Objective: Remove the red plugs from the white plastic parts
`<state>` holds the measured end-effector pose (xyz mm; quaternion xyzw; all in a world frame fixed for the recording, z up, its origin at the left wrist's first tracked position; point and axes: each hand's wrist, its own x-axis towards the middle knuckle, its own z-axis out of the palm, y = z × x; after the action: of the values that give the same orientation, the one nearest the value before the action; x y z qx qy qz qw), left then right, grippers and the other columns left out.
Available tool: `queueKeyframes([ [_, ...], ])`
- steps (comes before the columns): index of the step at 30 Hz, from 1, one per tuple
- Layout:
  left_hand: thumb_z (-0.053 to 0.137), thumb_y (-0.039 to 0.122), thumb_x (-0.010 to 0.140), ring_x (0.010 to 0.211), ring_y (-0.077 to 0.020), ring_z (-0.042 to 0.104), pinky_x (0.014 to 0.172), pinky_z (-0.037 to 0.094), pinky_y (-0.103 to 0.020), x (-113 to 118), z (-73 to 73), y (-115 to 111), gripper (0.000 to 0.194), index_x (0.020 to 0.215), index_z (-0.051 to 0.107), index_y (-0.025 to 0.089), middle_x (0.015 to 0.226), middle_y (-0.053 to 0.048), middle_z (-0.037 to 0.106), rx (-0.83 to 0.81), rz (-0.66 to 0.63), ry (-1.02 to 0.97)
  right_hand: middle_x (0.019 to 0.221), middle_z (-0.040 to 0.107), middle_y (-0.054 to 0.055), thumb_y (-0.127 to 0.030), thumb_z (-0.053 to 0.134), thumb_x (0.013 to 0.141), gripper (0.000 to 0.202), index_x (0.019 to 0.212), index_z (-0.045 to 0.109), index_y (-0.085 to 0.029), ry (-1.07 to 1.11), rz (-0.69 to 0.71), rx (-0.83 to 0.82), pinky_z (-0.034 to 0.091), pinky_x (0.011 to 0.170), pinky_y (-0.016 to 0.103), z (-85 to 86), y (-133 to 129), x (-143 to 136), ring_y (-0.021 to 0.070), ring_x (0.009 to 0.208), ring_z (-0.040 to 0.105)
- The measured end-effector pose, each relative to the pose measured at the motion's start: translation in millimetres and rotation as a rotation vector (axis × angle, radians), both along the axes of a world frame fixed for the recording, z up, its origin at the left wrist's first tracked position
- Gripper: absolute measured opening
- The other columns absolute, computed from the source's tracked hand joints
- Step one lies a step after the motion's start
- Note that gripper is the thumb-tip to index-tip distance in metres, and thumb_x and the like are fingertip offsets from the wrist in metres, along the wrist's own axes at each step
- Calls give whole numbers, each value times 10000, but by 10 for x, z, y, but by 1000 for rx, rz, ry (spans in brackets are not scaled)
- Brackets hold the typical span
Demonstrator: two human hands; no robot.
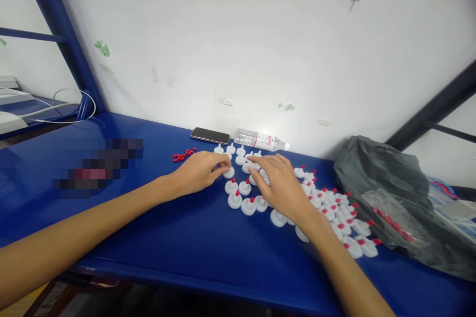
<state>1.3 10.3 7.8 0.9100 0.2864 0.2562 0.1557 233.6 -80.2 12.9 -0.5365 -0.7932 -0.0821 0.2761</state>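
My left hand point(201, 172) has thumb and fingertips pinched at the top of a white nozzle cap point(228, 173) that rests on the blue table; the cap's tip is hidden by the fingers. My right hand point(279, 182) hovers over other white nozzle caps, its thumb and index finger apart with nothing visible between them. Just in front of the hands stand several white caps with red tips point(248, 206). Bare-tipped white caps point(241, 150) are grouped behind the hands. Left of them lies a small pile of red tip covers point(182, 155).
A dark phone point(210, 135) and a clear plastic bottle point(260, 139) lie along the wall. Many red-tipped caps point(334, 208) crowd the right side beside a black plastic bag point(383, 178). A clear bag with red pieces point(394, 218) rests against it. A blurred-out item point(98, 166) lies left.
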Motion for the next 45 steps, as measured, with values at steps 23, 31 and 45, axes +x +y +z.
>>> queueKeyframes([
  [23, 574, 302, 893, 845, -240, 719, 753, 522, -331, -335, 229, 461, 191, 959, 725, 206, 872, -52, 783, 39, 457, -95, 1003, 786, 3, -270, 516, 1058, 199, 1041, 711, -233, -27, 148, -13, 286, 1182, 505, 71, -74, -69, 187, 945, 699],
  [31, 539, 280, 898, 921, -294, 725, 745, 505, -331, -571, 275, 645, 292, 1024, 782, 177, 1016, -118, 796, 47, 629, 304, 861, 762, -3, -483, 628, 984, 259, 960, 739, -251, -37, 99, -173, 278, 1178, 547, 149, -93, 83, 220, 965, 689],
  [45, 630, 230, 740, 789, -191, 737, 658, 513, -237, -680, 158, 891, 202, 843, 799, 195, 865, -33, 809, -261, 503, 291, 825, 760, -8, -455, 605, 997, 318, 786, 694, -236, -83, 95, -243, 261, 1197, 555, 123, -90, 75, 209, 891, 697],
])
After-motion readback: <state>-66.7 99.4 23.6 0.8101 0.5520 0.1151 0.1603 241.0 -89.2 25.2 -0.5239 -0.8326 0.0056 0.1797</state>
